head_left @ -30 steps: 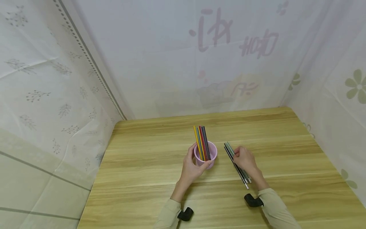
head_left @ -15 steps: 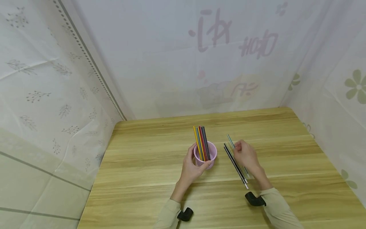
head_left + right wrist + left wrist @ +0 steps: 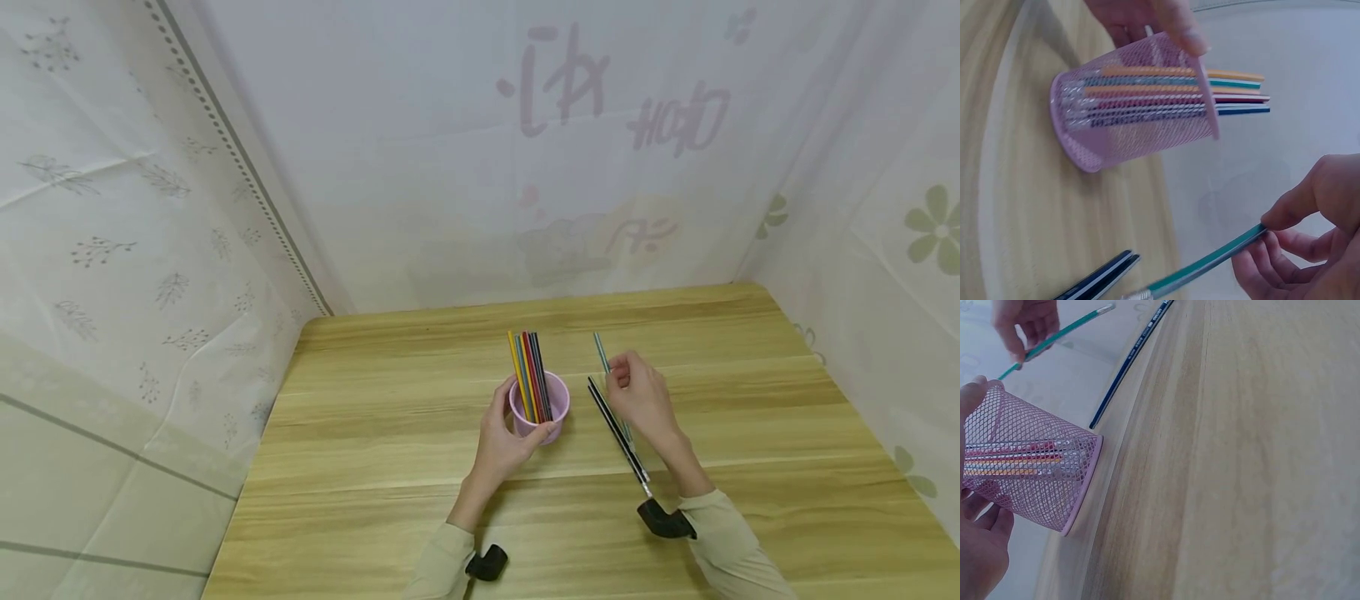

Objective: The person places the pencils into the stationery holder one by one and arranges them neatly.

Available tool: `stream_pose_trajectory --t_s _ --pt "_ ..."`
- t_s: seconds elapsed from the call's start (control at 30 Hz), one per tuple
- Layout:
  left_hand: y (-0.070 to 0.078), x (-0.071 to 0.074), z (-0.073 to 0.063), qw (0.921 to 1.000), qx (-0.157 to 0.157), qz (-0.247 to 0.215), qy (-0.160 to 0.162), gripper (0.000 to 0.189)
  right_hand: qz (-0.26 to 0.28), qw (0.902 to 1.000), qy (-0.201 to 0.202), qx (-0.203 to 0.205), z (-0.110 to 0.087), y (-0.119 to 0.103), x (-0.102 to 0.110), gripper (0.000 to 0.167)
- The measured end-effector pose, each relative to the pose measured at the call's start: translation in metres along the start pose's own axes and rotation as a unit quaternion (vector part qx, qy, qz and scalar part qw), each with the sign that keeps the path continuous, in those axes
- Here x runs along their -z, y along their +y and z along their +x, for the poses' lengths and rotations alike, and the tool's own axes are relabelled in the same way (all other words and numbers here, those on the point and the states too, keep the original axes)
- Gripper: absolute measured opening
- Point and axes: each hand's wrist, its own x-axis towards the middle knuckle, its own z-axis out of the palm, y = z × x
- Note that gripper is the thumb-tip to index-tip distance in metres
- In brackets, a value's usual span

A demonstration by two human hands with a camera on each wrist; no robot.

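Observation:
My left hand [image 3: 501, 440] grips a pink mesh pencil cup [image 3: 562, 393] around its side, thumb near the rim. Several pencils [image 3: 528, 375] stand in it, yellow, teal, red and dark, leaning toward the far left. My right hand [image 3: 647, 404] pinches a green pencil [image 3: 1216, 257] between thumb and fingers, right of the cup. Its eraser end points down and toward me, and in the left wrist view it is raised off the table. Below that hand, dark pencils [image 3: 611, 421] lie side by side on the table, their eraser ends toward me.
The wood-grain table [image 3: 375, 500] stretches out around both hands. A pale printed cloth [image 3: 420, 167] hangs behind its far edge, with more cloth at both sides. A black piece sits at each wrist.
My right hand has lifted the green pencil from beside the dark ones and swung it more upright, shifting slightly toward the cup. The left hand and cup have stayed put.

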Motion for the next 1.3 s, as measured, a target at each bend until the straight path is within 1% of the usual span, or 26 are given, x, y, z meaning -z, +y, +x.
stream_pose_trajectory --t_s 0.13,0.33,0.6,0.8,0.87,1.0,1.1,1.2,1.3 --pt "0.0 0.0 -0.001 1.0 0.001 0.003 -0.001 0.088 0.02 0.9996 0.018 0.011 0.001 -0.01 0.002 0.02" --pt "0.001 0.0 -0.001 1.0 -0.007 0.004 -0.003 0.087 0.052 0.9979 0.03 0.026 0.005 -0.025 0.005 0.022" --pt "0.0 0.0 -0.001 0.9999 -0.013 0.007 0.0 0.086 0.107 0.992 0.055 0.039 0.011 -0.049 0.009 0.022" --pt "-0.001 -0.001 -0.001 0.9998 -0.013 0.012 0.006 0.087 0.136 0.9851 0.069 0.079 0.017 -0.068 0.004 0.02" --pt "0.002 -0.001 -0.001 0.9998 -0.016 0.013 0.008 0.087 0.144 0.9824 0.072 0.095 0.02 -0.072 0.0 0.02" --pt "0.022 0.003 -0.002 0.9997 -0.023 0.008 0.007 0.085 0.155 0.9786 0.075 0.114 0.025 -0.08 -0.006 0.019" --pt "0.037 0.007 -0.003 0.9998 -0.021 0.003 0.001 0.084 0.158 0.9778 0.075 0.115 0.028 -0.083 -0.011 0.019" --pt "0.039 0.008 -0.003 0.9999 -0.014 -0.002 -0.003 0.085 0.159 0.9783 0.071 0.112 0.029 -0.086 -0.016 0.019" --pt "0.038 0.008 -0.003 0.9999 -0.012 -0.008 -0.002 0.084 0.164 0.9788 0.055 0.11 0.028 -0.087 -0.022 0.019"
